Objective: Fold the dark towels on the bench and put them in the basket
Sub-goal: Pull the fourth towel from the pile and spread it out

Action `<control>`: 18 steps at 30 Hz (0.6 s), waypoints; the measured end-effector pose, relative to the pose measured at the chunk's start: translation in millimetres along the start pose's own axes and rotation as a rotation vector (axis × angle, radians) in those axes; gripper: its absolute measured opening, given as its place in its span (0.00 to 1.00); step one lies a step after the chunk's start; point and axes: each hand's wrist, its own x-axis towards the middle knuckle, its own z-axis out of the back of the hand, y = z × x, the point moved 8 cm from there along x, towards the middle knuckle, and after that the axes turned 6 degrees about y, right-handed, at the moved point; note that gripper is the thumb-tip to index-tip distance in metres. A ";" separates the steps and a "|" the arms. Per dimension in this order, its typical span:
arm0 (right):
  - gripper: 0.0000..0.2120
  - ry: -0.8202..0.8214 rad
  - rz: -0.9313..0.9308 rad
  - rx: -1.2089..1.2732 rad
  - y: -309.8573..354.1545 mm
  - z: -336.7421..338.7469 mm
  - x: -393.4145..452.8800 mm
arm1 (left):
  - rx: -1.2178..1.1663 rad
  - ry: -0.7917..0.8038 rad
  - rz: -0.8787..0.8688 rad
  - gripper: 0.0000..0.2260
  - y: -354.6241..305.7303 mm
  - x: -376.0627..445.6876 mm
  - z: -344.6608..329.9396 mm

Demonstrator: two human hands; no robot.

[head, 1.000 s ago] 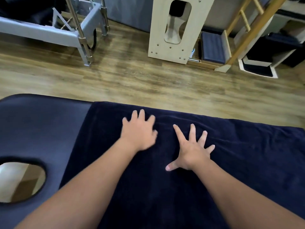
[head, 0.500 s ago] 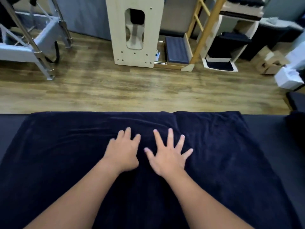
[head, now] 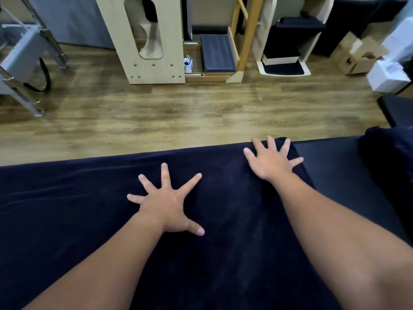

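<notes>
On the left, the dark towel [head: 67, 220] lies spread flat across the tabletop [head: 335, 166], its far edge running along the side nearest the wooden floor [head: 178, 113]. The left hand [head: 166, 203] rests palm-down near the towel's middle, released, fingers fanned wide and pressing the cloth, gripping nothing. Half a second ago the two hands lay close together at the centre; now the left one has stayed about there while spreading its fingers further.

Further right, the right hand [head: 271, 161] has swept out to the towel's far right corner. It too lies flat with straight, splayed fingers, their tips at the towel's far edge, holding nothing. The head has turned rightwards with it, bringing bare tabletop and a heap of dark cloth [head: 388, 166], perhaps more towels, into sight at the right edge.

This reads as a smoothing stroke: the towel is being flattened before its first fold. No fold is made yet, and no basket is in view. The right hand now sits where that corner could be taken up.
</notes>
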 end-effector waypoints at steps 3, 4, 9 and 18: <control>0.23 -0.083 0.065 0.032 -10.2 10.5 5.4 | 0.005 0.022 0.023 0.59 -1.9 -0.7 1.9; 0.22 -0.126 0.087 0.024 -11.6 9.3 0.4 | 0.003 0.032 0.030 0.59 -2.7 -1.7 2.2; 0.22 -0.324 0.065 0.003 -20.7 -20.0 -58.6 | 0.017 0.049 0.055 0.59 -4.5 -5.2 3.1; 0.28 -0.246 0.073 0.060 -67.5 -79.0 -171.7 | 0.021 0.001 0.081 0.58 -5.3 -10.7 3.1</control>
